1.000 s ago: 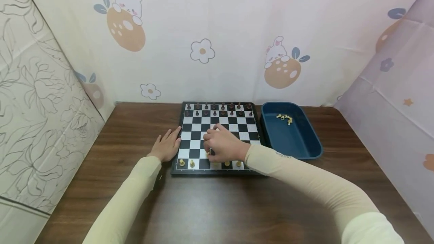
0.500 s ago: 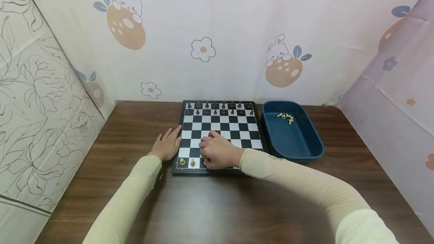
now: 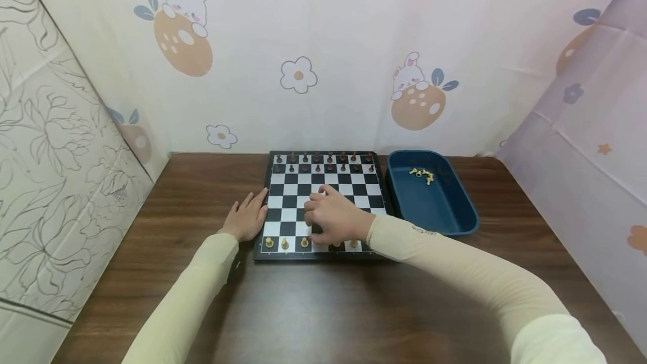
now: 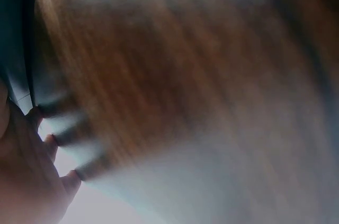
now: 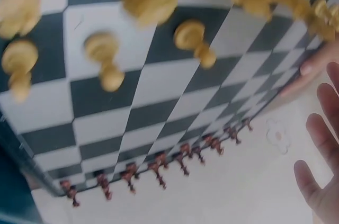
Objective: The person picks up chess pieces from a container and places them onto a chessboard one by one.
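A black-and-white chessboard (image 3: 290,201) lies on the table. Its left edge is touched by my left hand (image 3: 245,218), which rests with straight fingers; its fingertips (image 4: 71,180) show in the left wrist view. Over the near part of the board is my right hand (image 3: 336,216), fingers loosely bent. In the right wrist view the right hand (image 5: 322,136) has fingers apart, with no piece seen in them. A pale chess piece (image 3: 304,242) stands on the near row, just left of that hand. Pale pawns (image 5: 193,36) stand one row forward, mostly hidden in the head view.
Dark red chess pieces (image 3: 330,168) fill the two far rows. To the board's right stands a blue tray (image 3: 434,209), with several pale pieces (image 3: 428,178) lying in it. A printed curtain (image 3: 349,94) hangs behind the wooden table (image 3: 303,308).
My right hand set a pale piece down on the near row and let go. It then moved slightly up and right. My left hand kept its place.
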`<state>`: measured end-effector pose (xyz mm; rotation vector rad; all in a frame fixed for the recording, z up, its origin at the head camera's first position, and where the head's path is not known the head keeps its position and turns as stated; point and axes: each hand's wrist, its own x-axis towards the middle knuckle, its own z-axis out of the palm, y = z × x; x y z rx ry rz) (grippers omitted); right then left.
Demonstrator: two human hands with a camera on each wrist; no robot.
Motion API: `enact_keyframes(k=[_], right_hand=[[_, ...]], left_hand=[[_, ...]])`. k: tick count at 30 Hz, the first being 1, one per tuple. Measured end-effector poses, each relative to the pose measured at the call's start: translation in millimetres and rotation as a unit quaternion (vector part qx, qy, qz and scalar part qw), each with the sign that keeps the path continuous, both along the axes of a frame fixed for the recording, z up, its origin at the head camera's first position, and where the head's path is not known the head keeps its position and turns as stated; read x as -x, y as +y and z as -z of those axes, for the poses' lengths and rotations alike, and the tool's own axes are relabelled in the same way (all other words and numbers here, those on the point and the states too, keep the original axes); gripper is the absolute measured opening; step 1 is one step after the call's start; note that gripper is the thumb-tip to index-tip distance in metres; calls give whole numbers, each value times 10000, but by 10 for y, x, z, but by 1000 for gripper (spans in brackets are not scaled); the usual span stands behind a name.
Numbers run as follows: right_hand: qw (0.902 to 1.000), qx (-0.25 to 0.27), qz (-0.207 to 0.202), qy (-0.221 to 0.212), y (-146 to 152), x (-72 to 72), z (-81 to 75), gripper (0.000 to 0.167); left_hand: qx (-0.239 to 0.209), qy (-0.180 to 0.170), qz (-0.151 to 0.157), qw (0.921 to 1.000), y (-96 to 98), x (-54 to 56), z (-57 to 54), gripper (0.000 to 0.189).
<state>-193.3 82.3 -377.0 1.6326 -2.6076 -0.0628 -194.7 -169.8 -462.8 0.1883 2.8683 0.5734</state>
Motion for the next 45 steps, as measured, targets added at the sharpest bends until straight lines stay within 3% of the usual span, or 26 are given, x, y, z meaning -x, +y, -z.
enact_keyframes(k=[9,19,30,37,45], right_hand=[[9989,226,346,228,300,137,-202,24],[9911,214,1035,807,770,423,-352,22],[9734,-415,2072,887,1442,747,-173,14],[9685,-410,2271,933,1842,948,-77,12],[9648,-458,2454,826,2162,1103,26,17]], left_hand=[[-24,16,33,10000,-1,-12,10,56],[107,5,91,9999,-2,-1,-45,55],[102,-61,38,9999,12,-2,-47,56],[51,-6,13,10000,-8,-15,30,55],[49,56,-20,10000,-1,-9,7,56]])
